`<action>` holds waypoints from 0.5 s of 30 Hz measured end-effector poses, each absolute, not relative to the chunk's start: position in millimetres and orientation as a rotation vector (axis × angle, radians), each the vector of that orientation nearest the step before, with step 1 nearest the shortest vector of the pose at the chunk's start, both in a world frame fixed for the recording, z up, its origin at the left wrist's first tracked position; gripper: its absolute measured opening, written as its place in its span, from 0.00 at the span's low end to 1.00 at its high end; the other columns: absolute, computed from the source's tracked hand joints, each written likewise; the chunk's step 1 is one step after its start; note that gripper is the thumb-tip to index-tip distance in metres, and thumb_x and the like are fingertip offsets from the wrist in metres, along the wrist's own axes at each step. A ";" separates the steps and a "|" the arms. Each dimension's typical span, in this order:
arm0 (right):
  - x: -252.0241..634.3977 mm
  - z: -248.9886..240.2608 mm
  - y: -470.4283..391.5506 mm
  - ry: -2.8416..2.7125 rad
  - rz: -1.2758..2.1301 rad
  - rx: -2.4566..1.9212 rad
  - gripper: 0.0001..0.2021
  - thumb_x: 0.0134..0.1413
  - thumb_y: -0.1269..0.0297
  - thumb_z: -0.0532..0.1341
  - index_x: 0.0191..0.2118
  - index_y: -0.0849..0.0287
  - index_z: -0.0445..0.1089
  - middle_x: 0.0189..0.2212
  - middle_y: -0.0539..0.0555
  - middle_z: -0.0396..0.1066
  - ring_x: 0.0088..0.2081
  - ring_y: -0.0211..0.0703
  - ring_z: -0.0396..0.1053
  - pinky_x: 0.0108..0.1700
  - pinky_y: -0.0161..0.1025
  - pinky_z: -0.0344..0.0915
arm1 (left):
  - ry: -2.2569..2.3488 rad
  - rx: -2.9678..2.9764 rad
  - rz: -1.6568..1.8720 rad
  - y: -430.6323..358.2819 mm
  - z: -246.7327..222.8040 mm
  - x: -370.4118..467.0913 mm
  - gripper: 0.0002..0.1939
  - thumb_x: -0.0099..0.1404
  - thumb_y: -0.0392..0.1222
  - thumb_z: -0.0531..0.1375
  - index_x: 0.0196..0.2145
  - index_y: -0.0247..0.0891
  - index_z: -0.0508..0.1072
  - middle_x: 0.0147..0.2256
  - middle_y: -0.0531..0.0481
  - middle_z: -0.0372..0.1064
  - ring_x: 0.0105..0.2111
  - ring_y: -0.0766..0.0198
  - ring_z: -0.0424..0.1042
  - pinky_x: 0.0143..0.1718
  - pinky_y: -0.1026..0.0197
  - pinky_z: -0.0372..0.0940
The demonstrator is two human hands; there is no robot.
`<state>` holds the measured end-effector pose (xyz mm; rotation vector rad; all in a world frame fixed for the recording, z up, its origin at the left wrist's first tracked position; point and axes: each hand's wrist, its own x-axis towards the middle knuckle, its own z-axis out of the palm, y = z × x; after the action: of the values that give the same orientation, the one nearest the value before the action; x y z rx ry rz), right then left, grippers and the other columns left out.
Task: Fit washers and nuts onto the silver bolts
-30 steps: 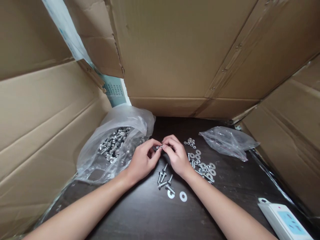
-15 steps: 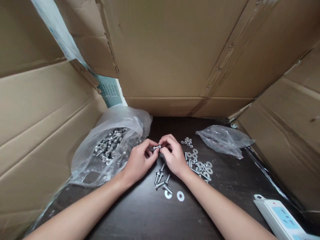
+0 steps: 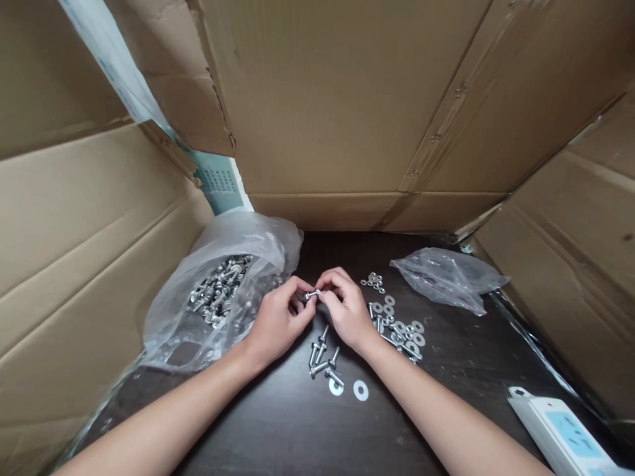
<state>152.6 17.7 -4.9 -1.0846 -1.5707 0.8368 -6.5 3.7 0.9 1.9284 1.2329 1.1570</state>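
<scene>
A short silver bolt [image 3: 312, 294] is held nearly level between my two hands above the dark table. At its left end, my left hand [image 3: 282, 318] pinches it between thumb and fingers. My right hand [image 3: 347, 312] has its thumb and fingertips closed at the other end, where a small nut seems to sit, partly hidden. Just below, several bolts [image 3: 325, 354] lie in a loose group. Two flat washers [image 3: 361, 391] rest at the front of that group, one partly under a bolt.
On the left, a clear plastic bag [image 3: 171, 301] holds many bolts. Right of my hands lie small nuts [image 3: 374, 283] and a mixed pile of washers and bolts [image 3: 401, 334]. Farther right are a flat plastic bag [image 3: 449, 277] and a power strip [image 3: 555, 426]. Cardboard walls [image 3: 347, 99] surround the table.
Both hands stay at the bolt with the same grip, the bolt tilting slightly. The whole view has shifted a little.
</scene>
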 end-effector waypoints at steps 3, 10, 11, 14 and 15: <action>153.0 -5.5 18.0 -1.581 0.835 -1.089 0.05 0.53 0.70 0.57 0.29 0.56 0.69 0.34 0.53 0.68 0.38 0.45 0.68 0.35 0.40 0.64 | 1.234 1.937 1.150 4.3 0.4 -6.6 0.03 0.67 0.36 0.61 0.38 0.38 0.74 0.30 0.53 0.75 0.25 0.68 0.72 0.27 0.67 0.65; 153.1 -8.2 18.9 -1.621 0.806 -1.103 0.08 0.58 0.68 0.57 0.29 0.56 0.69 0.34 0.54 0.69 0.39 0.46 0.70 0.37 0.40 0.65 | 1.232 1.927 1.177 4.1 0.5 -7.0 0.03 0.66 0.35 0.61 0.38 0.38 0.74 0.32 0.52 0.76 0.25 0.68 0.72 0.27 0.67 0.65; 153.0 -8.6 18.9 -1.625 0.801 -1.100 0.08 0.59 0.68 0.57 0.29 0.56 0.69 0.34 0.54 0.70 0.39 0.46 0.70 0.37 0.40 0.65 | 1.230 1.932 1.181 4.1 0.1 -7.1 0.04 0.66 0.35 0.61 0.39 0.38 0.74 0.32 0.52 0.76 0.25 0.68 0.73 0.27 0.67 0.66; 152.6 -9.2 18.8 -1.626 0.787 -1.098 0.09 0.60 0.68 0.57 0.28 0.55 0.68 0.33 0.54 0.69 0.39 0.46 0.70 0.38 0.40 0.65 | 1.218 1.931 1.181 4.4 -1.3 -7.5 0.04 0.66 0.35 0.61 0.39 0.38 0.74 0.34 0.52 0.77 0.26 0.68 0.73 0.27 0.68 0.66; 152.5 -9.2 18.8 -1.626 0.785 -1.099 0.09 0.60 0.68 0.57 0.28 0.55 0.67 0.33 0.54 0.69 0.39 0.46 0.70 0.38 0.40 0.65 | 1.215 1.927 1.177 4.5 -1.6 -7.6 0.04 0.66 0.36 0.61 0.39 0.38 0.74 0.34 0.52 0.77 0.26 0.68 0.73 0.27 0.68 0.66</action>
<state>152.5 18.8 -9.2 -1.0988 -1.6261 0.7846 -7.6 4.5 -1.6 1.9265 1.2150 1.1770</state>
